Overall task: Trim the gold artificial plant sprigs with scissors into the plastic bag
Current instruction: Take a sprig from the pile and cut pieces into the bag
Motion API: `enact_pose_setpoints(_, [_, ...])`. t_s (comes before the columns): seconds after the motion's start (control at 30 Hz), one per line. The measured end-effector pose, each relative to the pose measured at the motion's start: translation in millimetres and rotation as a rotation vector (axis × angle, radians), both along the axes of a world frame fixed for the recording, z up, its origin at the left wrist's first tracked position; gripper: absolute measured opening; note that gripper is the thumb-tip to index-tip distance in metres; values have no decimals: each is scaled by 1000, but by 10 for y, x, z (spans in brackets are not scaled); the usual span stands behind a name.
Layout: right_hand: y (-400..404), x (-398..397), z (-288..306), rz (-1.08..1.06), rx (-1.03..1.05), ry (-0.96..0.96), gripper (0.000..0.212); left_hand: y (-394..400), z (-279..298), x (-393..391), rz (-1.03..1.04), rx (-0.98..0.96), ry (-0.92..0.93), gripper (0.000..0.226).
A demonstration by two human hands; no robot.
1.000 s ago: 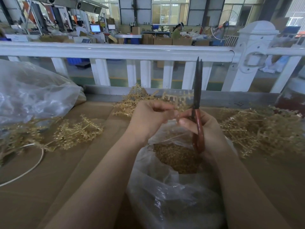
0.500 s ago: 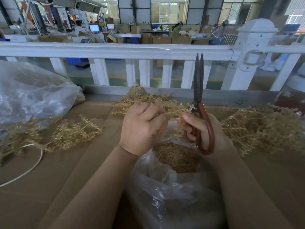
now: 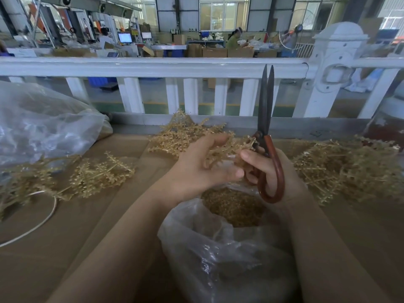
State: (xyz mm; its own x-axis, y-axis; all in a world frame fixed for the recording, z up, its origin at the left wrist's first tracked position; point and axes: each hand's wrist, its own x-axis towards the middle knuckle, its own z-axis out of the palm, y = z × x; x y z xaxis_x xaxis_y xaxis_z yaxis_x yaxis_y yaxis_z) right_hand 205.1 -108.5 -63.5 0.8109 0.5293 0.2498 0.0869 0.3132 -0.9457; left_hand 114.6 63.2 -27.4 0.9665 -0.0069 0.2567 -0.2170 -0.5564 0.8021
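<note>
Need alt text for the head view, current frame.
Right hand holds red-handled scissors blades-up, slightly parted, while the left hand holds a gold sprig over an open plastic bag of trimmings. More sprigs lie on the cardboard-covered table; white railing behind.

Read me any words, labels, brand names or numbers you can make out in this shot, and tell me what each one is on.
No text here can be read.
Scissors: no brand or marking shows on the blades or red handle.
Plastic bag: clear, no print visible.
Computer monitors in the background: screens lit, contents too small and blurred.
Green sign on the far wall: too small to read.
Cardboard boxes: no legible print.
</note>
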Motion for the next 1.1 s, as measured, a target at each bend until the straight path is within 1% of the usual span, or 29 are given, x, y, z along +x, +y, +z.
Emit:
enact_pose_setpoints(0.03, [-1, -3, -2, 0, -9, -12, 24, -14, -24, 2, 11, 18, 54, 87])
enact_pose_setpoints(0.07, [-1, -6, -1, -2, -23, -23, 28, -22, -53, 0, 10, 7, 96, 83])
enact_pose_setpoints(0.1, [0, -3, 4, 1, -36, -35, 36, -18, -80, -7, -3, -39, 122, 73])
enact_pose_setpoints(0.17, [4, -4, 14, 14, -50, -43, 57, 1, -105, -27, -40, -175, 150, 49])
enact_pose_setpoints(0.2, [5, -13, 18, 22, -53, -40, 64, 24, -109, -33, -57, -243, 140, 47])
enact_pose_setpoints(0.23, [5, -20, 19, 25, -55, -40, 66, 55, -119, -35, -76, -301, 117, 49])
enact_pose_setpoints(0.27, [5, -29, 23, 24, -63, -43, 65, 82, -128, -32, -92, -340, 88, 50])
enact_pose_setpoints(0.3, [5, -34, 24, 23, -72, -45, 63, 92, -126, -36, -104, -344, 60, 47])
enact_pose_setpoints(0.4, [19, -42, 21, 34, -109, -55, 54, 50, -133, -52, -161, -282, 35, 20])
enact_pose_setpoints(0.43, [24, -45, 23, 32, -111, -51, 49, 40, -155, -48, -167, -298, 27, 17])
enact_pose_setpoints(0.5, [27, -40, 21, 30, -73, -23, 38, 31, -177, -42, -152, -387, 4, 24])
enact_pose_setpoints(0.53, [20, -34, 18, 29, -47, -19, 31, 36, -182, -38, -132, -445, -20, 22])
enact_pose_setpoints(0.6, [9, -30, 14, 25, -3, -30, 13, 64, -183, -28, -71, -540, -80, 4])
enact_pose_setpoints(0.63, [4, -26, 9, 21, 13, -30, 11, 80, -179, -29, -39, -570, -104, 5])
enact_pose_setpoints(0.73, [-1, -24, 17, 30, 6, -19, 13, 131, -194, -19, 35, -627, -121, 13])
enact_pose_setpoints(0.87, [-3, -41, 43, 70, -85, -60, 26, 117, -187, -30, 41, -631, -117, 12])
enact_pose_setpoints(0.97, [3, -68, 59, 78, -121, -65, 25, 91, -194, -30, 66, -638, -150, 11])
enact_pose_setpoints(1.03, [4, -88, 73, 78, -129, -57, 23, 64, -206, -30, 99, -614, -243, 15])
enact_pose_setpoints(1.1, [5, -107, 92, 72, -141, -59, 18, 37, -216, -31, 157, -538, -388, 21])
